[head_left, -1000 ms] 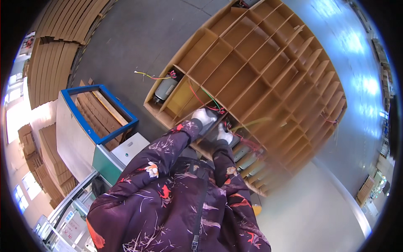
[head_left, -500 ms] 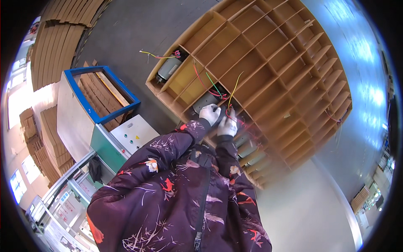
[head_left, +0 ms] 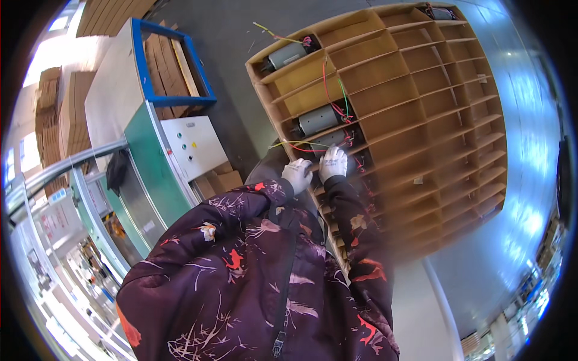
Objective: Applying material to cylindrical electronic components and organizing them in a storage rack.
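A wide cardboard box with dividers (head_left: pixel 385 97) stands in front of me. A grey cylindrical motor (head_left: pixel 325 142) lies in one compartment at its near-left side, with red and yellow-green wires at its ends. My right hand (head_left: pixel 333 163), in a white glove, is against the near side of this motor, fingers stretched forward. My left hand (head_left: pixel 297 175), also gloved, lies at the box's left edge, fingers slightly bent and apart; its fingertips are partly hidden. Just beyond lies a second motor (head_left: pixel 319 120) with red and green wires. Another motor (head_left: pixel 285 55) sits in the far-left corner.
A further motor (head_left: pixel 441 13) lies in the far-right corner of the box. To the left stand a white control panel (head_left: pixel 194 147) with buttons and a blue-framed bin (head_left: pixel 209 72) holding cardboard. Stacked cardboard (head_left: pixel 79 114) is farther left.
The view has shifted, so the box appears turned and the cabinet nearer. The motor by my hands now lies in its compartment with its yellow-green wire pointing left. My hands sit closer to the box's near-left edge.
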The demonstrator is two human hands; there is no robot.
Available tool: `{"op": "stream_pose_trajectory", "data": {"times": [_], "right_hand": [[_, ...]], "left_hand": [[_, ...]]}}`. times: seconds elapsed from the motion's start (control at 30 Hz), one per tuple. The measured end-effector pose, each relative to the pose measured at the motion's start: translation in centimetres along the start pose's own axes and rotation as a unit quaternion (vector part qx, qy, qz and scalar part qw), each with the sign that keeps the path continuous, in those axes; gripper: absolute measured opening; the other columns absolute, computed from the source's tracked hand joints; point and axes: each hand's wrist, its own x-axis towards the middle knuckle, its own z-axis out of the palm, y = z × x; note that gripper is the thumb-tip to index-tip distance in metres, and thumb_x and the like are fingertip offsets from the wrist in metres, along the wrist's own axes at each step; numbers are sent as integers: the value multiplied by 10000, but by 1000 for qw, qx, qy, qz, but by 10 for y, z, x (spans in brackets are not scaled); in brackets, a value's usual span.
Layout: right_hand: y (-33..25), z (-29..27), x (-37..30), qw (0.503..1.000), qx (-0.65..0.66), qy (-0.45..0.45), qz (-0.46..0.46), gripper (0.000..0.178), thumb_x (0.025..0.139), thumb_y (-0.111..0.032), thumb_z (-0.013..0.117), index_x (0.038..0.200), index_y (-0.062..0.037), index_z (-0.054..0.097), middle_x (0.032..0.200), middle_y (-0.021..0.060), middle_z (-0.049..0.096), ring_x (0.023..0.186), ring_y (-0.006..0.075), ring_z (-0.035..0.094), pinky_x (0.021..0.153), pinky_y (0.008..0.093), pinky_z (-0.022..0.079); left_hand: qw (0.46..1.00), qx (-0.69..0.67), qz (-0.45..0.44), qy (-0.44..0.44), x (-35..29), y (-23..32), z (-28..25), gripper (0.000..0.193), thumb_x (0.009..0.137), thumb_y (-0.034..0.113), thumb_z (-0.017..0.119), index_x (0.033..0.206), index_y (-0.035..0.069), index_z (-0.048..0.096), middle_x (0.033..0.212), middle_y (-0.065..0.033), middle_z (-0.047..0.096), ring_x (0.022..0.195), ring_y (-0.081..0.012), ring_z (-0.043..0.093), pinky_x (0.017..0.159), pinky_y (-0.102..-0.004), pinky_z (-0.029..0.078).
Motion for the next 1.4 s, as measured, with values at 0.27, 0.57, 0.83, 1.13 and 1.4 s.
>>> {"op": "stream_pose_trajectory", "data": {"times": [0.27, 0.57, 0.83, 1.13, 1.4], "right_hand": [[7, -20, -3, 991, -9, -113, -77, 409, 844, -233, 541, 1148, 32, 608, 1129, 160, 570, 1052, 300, 535, 905, 398, 423], [-4, -41, 9, 984, 87, -124, -97, 511, 718, -184, 669, 1178, 13, 565, 1211, 178, 538, 1154, 332, 502, 983, 422, 409], [33, -12, 2, 983, 11, -60, -172, 731, 642, -140, 727, 1296, 48, 460, 1268, 179, 488, 1205, 319, 468, 1042, 409, 381], [14, -14, 15, 957, -15, -146, -250, 445, 696, -118, 624, 1128, -23, 578, 1096, 125, 582, 1100, 283, 535, 960, 393, 418], [17, 10, 49, 938, -69, -336, -46, 465, 785, -352, 627, 1103, -14, 665, 1222, 122, 642, 1201, 266, 551, 1083, 439, 327]], "left_hand": [[997, -26, 62, 27, 10, 8, 43, 565, 769, 169, 634, 1295, 14, 495, 1266, -217, 553, 1181, -368, 534, 1030, -416, 416], [989, -13, -82, -118, 23, -21, 66, 500, 790, 279, 613, 1205, 5, 560, 1226, -224, 581, 1167, -353, 555, 990, -426, 451], [999, -12, 1, 35, -11, 9, 32, 486, 765, 179, 615, 1211, 1, 540, 1231, -190, 557, 1174, -358, 528, 1004, -453, 427], [995, 1, -45, -89, 30, -12, 62, 539, 746, 188, 631, 1243, -1, 544, 1225, -182, 584, 1163, -341, 557, 1003, -418, 435], [987, -6, -55, -149, 47, -3, 58, 623, 766, 273, 620, 1315, 5, 500, 1308, -209, 558, 1216, -346, 540, 1040, -420, 415]]}}
